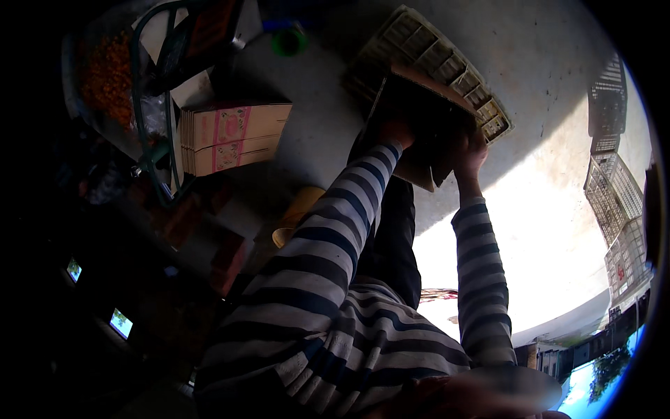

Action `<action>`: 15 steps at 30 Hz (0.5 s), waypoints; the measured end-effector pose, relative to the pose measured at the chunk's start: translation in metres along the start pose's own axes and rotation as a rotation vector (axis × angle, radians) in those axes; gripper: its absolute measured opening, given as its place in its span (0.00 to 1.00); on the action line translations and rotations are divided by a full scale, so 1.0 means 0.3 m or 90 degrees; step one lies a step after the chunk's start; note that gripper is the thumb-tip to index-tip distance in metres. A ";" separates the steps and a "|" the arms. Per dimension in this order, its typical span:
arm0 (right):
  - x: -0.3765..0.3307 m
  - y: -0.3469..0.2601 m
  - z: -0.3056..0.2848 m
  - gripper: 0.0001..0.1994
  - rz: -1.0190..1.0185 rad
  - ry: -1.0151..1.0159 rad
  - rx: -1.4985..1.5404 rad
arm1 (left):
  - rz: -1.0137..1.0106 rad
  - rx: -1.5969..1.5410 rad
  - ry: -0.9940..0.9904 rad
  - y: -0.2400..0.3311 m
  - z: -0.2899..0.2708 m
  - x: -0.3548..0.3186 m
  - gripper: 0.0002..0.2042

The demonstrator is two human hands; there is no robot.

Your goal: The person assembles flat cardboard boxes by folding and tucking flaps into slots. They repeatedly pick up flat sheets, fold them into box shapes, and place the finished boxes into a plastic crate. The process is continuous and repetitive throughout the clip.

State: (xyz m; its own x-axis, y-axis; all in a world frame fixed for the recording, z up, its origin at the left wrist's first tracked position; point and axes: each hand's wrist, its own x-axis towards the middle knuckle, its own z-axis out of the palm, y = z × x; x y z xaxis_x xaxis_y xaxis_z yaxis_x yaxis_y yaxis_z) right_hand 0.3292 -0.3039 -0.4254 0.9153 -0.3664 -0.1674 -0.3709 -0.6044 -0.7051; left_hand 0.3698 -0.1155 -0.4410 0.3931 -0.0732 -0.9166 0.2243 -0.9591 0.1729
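An opened cardboard box (434, 91) stands in front of me, its inside in deep shadow. My left hand (396, 133) reaches into the box; its fingers are lost in the dark, so their shape cannot be made out. At the box's right side my right hand (472, 151) is closed around the cardboard edge, near a flap that sticks out toward me. Beyond the box, and partly covered by it, lies a pale plastic crate (447, 59) with a ribbed grid.
To the left, a stack of flattened printed cartons (241, 136) leans by a green metal frame (136, 77). A bag of orange pieces (105, 80) is behind that frame. A yellow container (300, 209) stands near my left forearm. Several plastic crates (614, 195) line the sunlit right side.
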 end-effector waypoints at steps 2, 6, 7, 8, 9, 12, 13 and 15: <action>0.000 0.009 0.000 0.12 -0.003 -0.046 -0.005 | -0.045 -0.038 0.034 -0.030 0.107 0.070 0.17; -0.008 0.107 -0.010 0.14 -0.121 -0.038 -0.084 | -0.052 -0.091 0.165 0.017 0.216 0.124 0.16; 0.002 0.084 0.000 0.13 -0.078 -0.048 -0.033 | -0.003 -0.030 0.254 -0.016 0.297 0.186 0.17; 0.036 -0.003 0.013 0.12 -0.048 -0.069 0.024 | 0.031 0.026 0.350 -0.087 0.412 0.276 0.17; 0.028 -0.021 0.010 0.10 0.005 -0.075 0.061 | 0.040 0.001 0.373 -0.082 0.447 0.274 0.18; 0.000 0.010 -0.011 0.11 0.051 -0.004 0.110 | 0.004 -0.215 0.318 0.077 0.249 0.103 0.20; -0.005 0.029 -0.016 0.12 0.049 -0.001 0.070 | 0.051 -0.248 0.269 0.071 0.235 0.113 0.20; -0.010 0.063 -0.008 0.13 0.034 -0.004 0.004 | 0.132 -0.311 0.185 0.038 0.206 0.138 0.21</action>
State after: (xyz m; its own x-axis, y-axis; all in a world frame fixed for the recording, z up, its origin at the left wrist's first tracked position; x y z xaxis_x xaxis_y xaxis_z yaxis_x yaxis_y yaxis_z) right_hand 0.3191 -0.3159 -0.4367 0.8952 -0.3934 -0.2094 -0.4183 -0.5797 -0.6993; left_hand 0.3337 -0.1463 -0.4993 0.6842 -0.1023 -0.7221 0.4732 -0.6911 0.5463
